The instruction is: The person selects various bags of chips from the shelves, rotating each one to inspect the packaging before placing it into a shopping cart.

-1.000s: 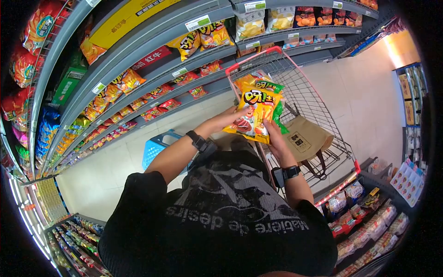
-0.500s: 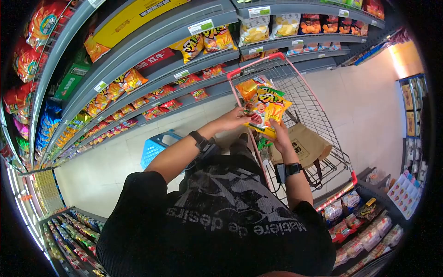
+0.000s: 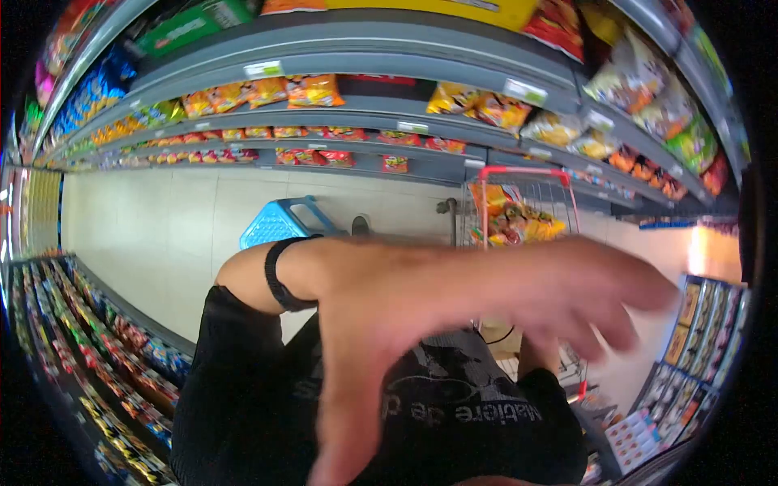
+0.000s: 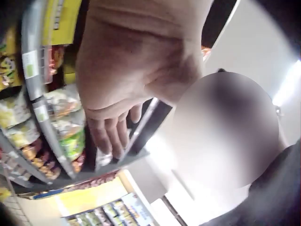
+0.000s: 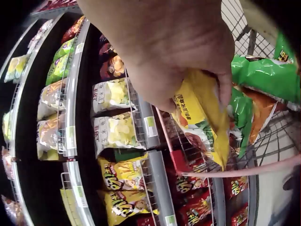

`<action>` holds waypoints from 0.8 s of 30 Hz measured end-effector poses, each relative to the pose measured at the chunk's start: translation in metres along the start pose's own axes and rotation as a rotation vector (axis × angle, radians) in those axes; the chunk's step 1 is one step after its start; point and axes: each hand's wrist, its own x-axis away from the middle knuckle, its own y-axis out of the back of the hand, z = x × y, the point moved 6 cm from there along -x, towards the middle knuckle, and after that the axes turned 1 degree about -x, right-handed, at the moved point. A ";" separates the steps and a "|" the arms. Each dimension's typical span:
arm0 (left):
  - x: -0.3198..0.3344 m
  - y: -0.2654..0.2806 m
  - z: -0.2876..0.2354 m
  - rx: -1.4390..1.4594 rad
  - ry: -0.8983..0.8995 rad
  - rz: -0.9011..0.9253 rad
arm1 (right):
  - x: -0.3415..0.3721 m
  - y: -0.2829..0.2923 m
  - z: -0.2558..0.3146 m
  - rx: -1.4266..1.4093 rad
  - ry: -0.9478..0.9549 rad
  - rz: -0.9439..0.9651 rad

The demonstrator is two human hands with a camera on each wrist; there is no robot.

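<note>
My left hand (image 3: 421, 283) is raised close under the head camera, blurred, thumb and fingers spread with nothing in them. In the left wrist view its palm is seen from below, against the shelves. My right hand (image 5: 178, 52) grips a yellow snack bag (image 5: 202, 117) by its edge, at the rim of the shopping cart (image 3: 527, 172). Green snack bags (image 5: 265, 75) and an orange bag (image 5: 263, 110) lie in the cart beside it. In the head view the left hand hides most of the right one.
Shelves of chip bags (image 3: 316, 89) curve along the far side. A blue plastic stool (image 3: 275, 225) stands on the floor at the left. More stocked shelves (image 3: 89, 348) stand at the near left, and a display rack (image 3: 697, 332) is at the right.
My left hand has let go of the yellow bag and come up toward the head camera, spreading its fingers. The right hand has kept the bag at the cart. The head view has tilted and shifted.
</note>
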 end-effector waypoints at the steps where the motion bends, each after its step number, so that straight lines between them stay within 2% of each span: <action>1: 0.007 -0.004 -0.023 -0.002 -0.114 -0.006 | -0.008 0.000 0.003 0.088 0.061 -0.021; 4: 0.033 -0.014 -0.078 0.003 -0.408 0.005 | 0.000 -0.025 0.061 0.728 0.262 -0.346; 7: 0.058 -0.003 -0.115 -0.025 -0.431 0.016 | 0.012 -0.077 0.096 0.712 0.435 -0.404; 10: 0.080 0.009 -0.142 -0.046 -0.437 0.018 | -0.013 -0.120 0.082 0.316 0.468 -0.180; 11: 0.086 0.012 -0.149 -0.048 -0.436 0.022 | -0.013 -0.140 0.085 0.369 0.554 -0.114; 14: 0.102 0.019 -0.166 -0.049 -0.434 0.045 | 0.052 -0.237 0.131 0.203 0.467 -0.026; 17: 0.115 0.029 -0.182 -0.057 -0.401 0.065 | 0.078 -0.286 0.137 0.308 0.412 0.043; 20: 0.128 0.043 -0.194 -0.080 -0.328 0.095 | 0.086 -0.303 0.126 0.360 0.528 0.046; 22: 0.139 0.059 -0.199 -0.117 -0.225 0.113 | 0.088 -0.299 0.104 0.311 0.383 0.076; 23: 0.147 0.070 -0.198 -0.161 -0.123 0.118 | 0.087 -0.301 0.090 0.289 0.330 0.063; 24: 0.157 0.084 -0.192 -0.207 0.031 0.107 | 0.088 -0.302 0.084 0.254 0.355 0.130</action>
